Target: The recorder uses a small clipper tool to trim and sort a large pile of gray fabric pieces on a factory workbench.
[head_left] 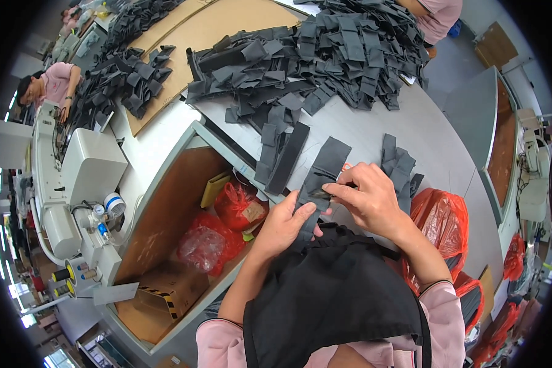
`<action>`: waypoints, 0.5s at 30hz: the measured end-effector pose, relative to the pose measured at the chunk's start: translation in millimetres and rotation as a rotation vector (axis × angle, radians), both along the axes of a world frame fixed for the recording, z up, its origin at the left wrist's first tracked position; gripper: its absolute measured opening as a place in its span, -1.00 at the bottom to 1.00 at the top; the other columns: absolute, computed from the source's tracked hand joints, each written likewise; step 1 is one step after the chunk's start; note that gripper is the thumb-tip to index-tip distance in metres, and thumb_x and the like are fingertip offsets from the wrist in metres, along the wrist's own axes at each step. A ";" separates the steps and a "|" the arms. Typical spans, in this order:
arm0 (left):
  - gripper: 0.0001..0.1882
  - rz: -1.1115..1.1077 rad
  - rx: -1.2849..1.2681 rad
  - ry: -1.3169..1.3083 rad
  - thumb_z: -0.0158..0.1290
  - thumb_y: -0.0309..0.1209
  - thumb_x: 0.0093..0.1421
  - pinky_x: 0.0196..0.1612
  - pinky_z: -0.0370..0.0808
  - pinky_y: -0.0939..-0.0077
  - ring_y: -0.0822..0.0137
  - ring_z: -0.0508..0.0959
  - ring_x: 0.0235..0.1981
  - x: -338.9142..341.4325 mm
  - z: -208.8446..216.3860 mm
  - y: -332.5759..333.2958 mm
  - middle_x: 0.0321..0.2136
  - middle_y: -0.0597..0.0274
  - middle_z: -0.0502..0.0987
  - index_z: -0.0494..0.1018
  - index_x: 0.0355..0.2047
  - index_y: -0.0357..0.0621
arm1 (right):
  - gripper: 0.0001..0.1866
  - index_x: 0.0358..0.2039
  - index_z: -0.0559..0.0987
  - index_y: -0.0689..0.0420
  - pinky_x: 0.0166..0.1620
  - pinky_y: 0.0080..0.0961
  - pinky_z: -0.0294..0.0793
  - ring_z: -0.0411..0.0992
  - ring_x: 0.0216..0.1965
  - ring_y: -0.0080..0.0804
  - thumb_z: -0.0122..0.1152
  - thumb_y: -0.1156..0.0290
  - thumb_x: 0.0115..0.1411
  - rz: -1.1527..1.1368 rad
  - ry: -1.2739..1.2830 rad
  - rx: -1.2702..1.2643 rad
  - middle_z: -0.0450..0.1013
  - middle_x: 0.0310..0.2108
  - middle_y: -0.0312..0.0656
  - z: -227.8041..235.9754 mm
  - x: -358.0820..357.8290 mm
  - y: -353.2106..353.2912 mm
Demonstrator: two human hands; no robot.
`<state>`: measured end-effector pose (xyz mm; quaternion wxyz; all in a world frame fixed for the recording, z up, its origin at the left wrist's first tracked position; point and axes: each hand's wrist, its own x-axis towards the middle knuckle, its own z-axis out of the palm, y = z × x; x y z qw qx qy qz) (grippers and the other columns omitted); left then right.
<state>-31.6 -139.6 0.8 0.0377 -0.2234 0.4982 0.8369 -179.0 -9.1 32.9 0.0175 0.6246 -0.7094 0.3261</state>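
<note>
A dark grey strip of fabric (pixel 329 158) is gripped in my left hand (pixel 283 222), its thumb on top and fingers curled beneath. The strip's upper end sticks up past the fingers, over the table's near edge. My right hand (pixel 369 195) is closed in a pinch against the same fabric. A bit of orange-red (pixel 347 166) shows beside its fingers, and a small hard tip pokes out at the fingertips. It looks like a small tool, mostly hidden. Just left of the held strip lie more dark grey strips (pixel 287 158); to the right is a small bunch of them (pixel 398 167).
A large heap of dark grey pieces (pixel 343 52) covers the far table (pixel 435 132). Left, an open compartment (pixel 159 221) holds red plastic bags (pixel 236 205). A sewing machine (pixel 89 165) stands further left. Another red bag (pixel 440 224) hangs at my right. Other people work nearby.
</note>
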 end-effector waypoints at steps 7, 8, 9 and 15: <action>-0.72 -0.058 -0.011 -0.011 -0.16 -0.36 0.29 -0.49 0.47 0.64 0.53 0.49 -0.56 2.0 3.9 1.0 -0.29 0.18 0.54 0.25 -0.07 -0.28 | -0.73 -0.35 0.57 0.08 -0.40 -0.47 0.24 0.31 -0.43 -0.36 0.31 0.44 -0.16 0.048 -0.085 0.047 0.33 -0.47 -0.30 2.1 -4.3 2.0; -0.72 -0.063 -0.003 -0.006 -0.16 -0.36 0.30 -0.49 0.47 0.64 0.53 0.49 -0.56 2.2 3.5 1.5 -0.30 0.19 0.54 0.26 -0.07 -0.28 | -0.73 -0.35 0.57 0.08 -0.40 -0.47 0.24 0.31 -0.43 -0.36 0.31 0.44 -0.16 0.048 -0.084 0.047 0.33 -0.47 -0.30 0.9 -5.4 2.1; -0.72 -0.063 -0.003 -0.006 -0.16 -0.36 0.30 -0.49 0.47 0.64 0.53 0.49 -0.56 2.1 4.4 1.4 -0.30 0.19 0.54 0.26 -0.07 -0.28 | -0.73 -0.35 0.57 0.08 -0.39 -0.46 0.26 0.32 -0.42 -0.34 0.31 0.44 -0.16 0.067 -0.122 0.049 0.33 -0.47 -0.29 -1.6 -7.0 1.7; -0.73 -0.082 0.014 -0.023 -0.16 -0.36 0.30 -0.48 0.47 0.64 0.52 0.49 -0.56 2.2 6.2 1.0 -0.31 0.19 0.54 0.26 -0.08 -0.29 | -0.75 -0.36 0.57 0.08 -0.35 -0.44 0.30 0.32 -0.40 -0.32 0.29 0.44 -0.14 0.096 -0.168 0.053 0.34 -0.45 -0.29 -2.7 -7.7 2.7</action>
